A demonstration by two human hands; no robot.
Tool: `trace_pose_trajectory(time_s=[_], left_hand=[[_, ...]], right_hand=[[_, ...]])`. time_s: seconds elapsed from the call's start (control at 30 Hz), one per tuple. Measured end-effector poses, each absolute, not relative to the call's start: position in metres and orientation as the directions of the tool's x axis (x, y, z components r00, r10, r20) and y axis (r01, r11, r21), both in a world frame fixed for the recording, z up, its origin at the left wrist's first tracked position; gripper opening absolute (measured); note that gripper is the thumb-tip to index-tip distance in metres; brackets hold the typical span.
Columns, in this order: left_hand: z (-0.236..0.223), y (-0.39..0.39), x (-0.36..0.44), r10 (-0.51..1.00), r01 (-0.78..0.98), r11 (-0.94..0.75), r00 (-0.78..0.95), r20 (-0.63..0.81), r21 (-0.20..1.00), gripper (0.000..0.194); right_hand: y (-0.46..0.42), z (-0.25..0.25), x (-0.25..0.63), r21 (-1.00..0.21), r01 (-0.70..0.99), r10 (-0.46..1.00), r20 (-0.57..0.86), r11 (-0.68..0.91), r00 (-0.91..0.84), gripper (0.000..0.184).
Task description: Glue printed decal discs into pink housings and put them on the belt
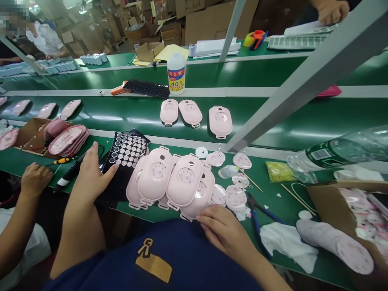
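My left hand (94, 173) is open, thumb and fingers spread, raised beside a black sheet of round stickers (129, 149) and holding nothing. My right hand (226, 228) rests with its fingertips at the lower edge of a pale pink plastic lid (201, 200), its fingers loosely apart. That lid lies among several overlapping pink lids (184, 178) on the green bench before me. Round printed discs (235, 197) are scattered right of the lids. Blue-handled pliers (257, 222) and a white cloth (287, 242) lie near my right forearm.
Three pink lids (220, 121) sit on the green conveyor belt, behind which stands a glue bottle (176, 76). A slanted grey post (291, 89) crosses the right side. A plastic bottle (342, 149) and a carton (330, 202) are at right; a co-worker's hand (36, 178) is at left.
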State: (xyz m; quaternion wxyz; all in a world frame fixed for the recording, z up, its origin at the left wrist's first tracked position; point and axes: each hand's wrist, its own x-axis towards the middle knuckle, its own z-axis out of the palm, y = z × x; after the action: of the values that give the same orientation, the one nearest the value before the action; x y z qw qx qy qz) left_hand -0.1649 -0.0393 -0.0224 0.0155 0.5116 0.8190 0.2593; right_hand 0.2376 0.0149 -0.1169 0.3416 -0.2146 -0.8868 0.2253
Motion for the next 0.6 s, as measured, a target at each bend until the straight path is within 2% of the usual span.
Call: trace_pose_trajectory(time_s=[0.07, 0.13, 0.2, 0.27, 0.37, 0.43, 0.53, 0.6], left_hand=[[-0.019, -0.03, -0.138, 0.877, 0.888, 0.263, -0.383, 0.29, 0.377, 0.063], [-0.019, -0.018, -0.109, 0.923, 0.935, 0.263, -0.315, 0.221, 0.237, 0.048], [-0.022, -0.007, -0.085, 0.938, 0.956, 0.289, -0.294, 0.186, 0.054, 0.046], [-0.027, 0.002, -0.072, 0.946, 0.958, 0.285, -0.276, 0.168, -0.035, 0.046], [-0.026, 0.002, -0.072, 0.962, 0.979, 0.202, -0.204, 0.18, 0.03, 0.039], [-0.02, -0.006, -0.083, 0.935, 0.978, 0.176, -0.203, 0.29, 0.116, 0.037], [-0.009, -0.023, -0.102, 0.841, 0.935, 0.274, -0.346, 0.416, 0.225, 0.038], [-0.006, -0.033, -0.108, 0.825, 0.897, 0.337, -0.427, 0.369, 0.285, 0.039]], right_hand=[[0.016, -0.116, 0.238, -0.552, 0.227, 0.538, 0.505, 0.803, -0.675, 0.022], [0.016, -0.115, 0.237, -0.554, 0.223, 0.538, 0.509, 0.802, -0.672, 0.021], [0.016, -0.113, 0.237, -0.553, 0.218, 0.538, 0.52, 0.804, -0.664, 0.02], [0.016, -0.112, 0.238, -0.55, 0.224, 0.543, 0.527, 0.805, -0.654, 0.02], [0.013, -0.111, 0.244, -0.545, 0.251, 0.559, 0.525, 0.8, -0.642, 0.022], [0.011, -0.112, 0.249, -0.54, 0.274, 0.572, 0.521, 0.796, -0.633, 0.022], [0.009, -0.114, 0.252, -0.546, 0.284, 0.585, 0.519, 0.788, -0.623, 0.022], [0.01, -0.115, 0.251, -0.562, 0.259, 0.579, 0.517, 0.785, -0.63, 0.023]])
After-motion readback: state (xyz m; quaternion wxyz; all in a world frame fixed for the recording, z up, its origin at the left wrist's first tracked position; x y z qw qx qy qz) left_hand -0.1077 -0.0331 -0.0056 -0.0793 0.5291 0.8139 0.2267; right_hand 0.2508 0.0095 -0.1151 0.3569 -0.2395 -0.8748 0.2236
